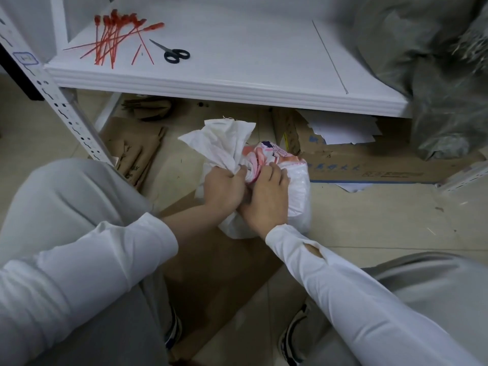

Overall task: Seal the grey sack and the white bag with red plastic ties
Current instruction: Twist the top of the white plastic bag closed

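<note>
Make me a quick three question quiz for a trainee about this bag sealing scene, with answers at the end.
1. True or false: a red tie is already around the white bag's neck.
2. Which lies right of the red ties on the shelf? A) tape B) scissors C) knife
3. What does the left hand grip?

Key: 1 false, none is visible. 2 B. 3 The bag's gathered neck; the right hand is on it too.

The white bag (pixel 298 191) sits on the floor, its neck bunched and its loose top splayed upward. The grey sack (pixel 446 83) slumps at the right against the shelf. Red plastic ties (pixel 111 38) lie loosely heaped on the shelf's left end.
</note>
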{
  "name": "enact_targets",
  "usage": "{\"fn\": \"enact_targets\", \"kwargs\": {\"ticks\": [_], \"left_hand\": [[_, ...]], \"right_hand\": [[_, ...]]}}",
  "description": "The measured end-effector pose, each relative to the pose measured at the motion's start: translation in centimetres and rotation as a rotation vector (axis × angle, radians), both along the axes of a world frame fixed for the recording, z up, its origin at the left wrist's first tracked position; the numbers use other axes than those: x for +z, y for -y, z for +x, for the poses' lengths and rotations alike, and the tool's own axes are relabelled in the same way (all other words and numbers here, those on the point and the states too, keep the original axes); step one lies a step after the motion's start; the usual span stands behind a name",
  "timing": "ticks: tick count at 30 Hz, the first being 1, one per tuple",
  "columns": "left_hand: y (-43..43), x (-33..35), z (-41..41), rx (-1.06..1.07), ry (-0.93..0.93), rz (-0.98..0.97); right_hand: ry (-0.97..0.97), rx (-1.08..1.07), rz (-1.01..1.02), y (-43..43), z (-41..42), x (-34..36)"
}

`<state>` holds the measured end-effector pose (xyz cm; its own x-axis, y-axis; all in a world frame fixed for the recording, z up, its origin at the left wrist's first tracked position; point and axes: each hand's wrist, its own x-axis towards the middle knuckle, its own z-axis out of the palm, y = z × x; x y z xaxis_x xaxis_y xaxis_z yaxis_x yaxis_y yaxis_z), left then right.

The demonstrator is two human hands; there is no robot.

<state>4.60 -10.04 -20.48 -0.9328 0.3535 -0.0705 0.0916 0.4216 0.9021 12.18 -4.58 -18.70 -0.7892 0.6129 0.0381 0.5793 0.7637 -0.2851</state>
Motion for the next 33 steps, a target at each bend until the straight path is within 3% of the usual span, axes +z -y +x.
{"fn": "enact_targets", "kwargs": {"ticks": [7,11,16,21,31,33], "left_hand": [[0.3,-0.5,0.7,-0.057,-0.087,-0.030],[0.5,-0.3,0.4,-0.124,-0.157,-0.069],[1.0,0.8,-0.5,-0.282,-0.491,-0.283],[1.2,1.4,-1.4,-0.378,-0.722,-0.223],[1.8,0.2,-2.0,-0.478,-0.766,-0.210],[1.8,-0.3,-1.7,-0.494,-0.695,-0.224]], "right_hand": [[-0.136,-0.106,-0.144,-0.5,-0.8,-1.6],[-0.178,-0.062,-0.185,-1.3,-0.9,-2.0],[-0.182,0.020,-0.263,-2.6,-0.8,-2.0],[-0.259,0.133,-0.295,-3.5,-0.9,-1.4],[-0.257,0.302,-0.437,-5.3,-0.6,-1.0],[-0.222,0.336,-0.452,-5.6,-0.2,-0.9]]}}
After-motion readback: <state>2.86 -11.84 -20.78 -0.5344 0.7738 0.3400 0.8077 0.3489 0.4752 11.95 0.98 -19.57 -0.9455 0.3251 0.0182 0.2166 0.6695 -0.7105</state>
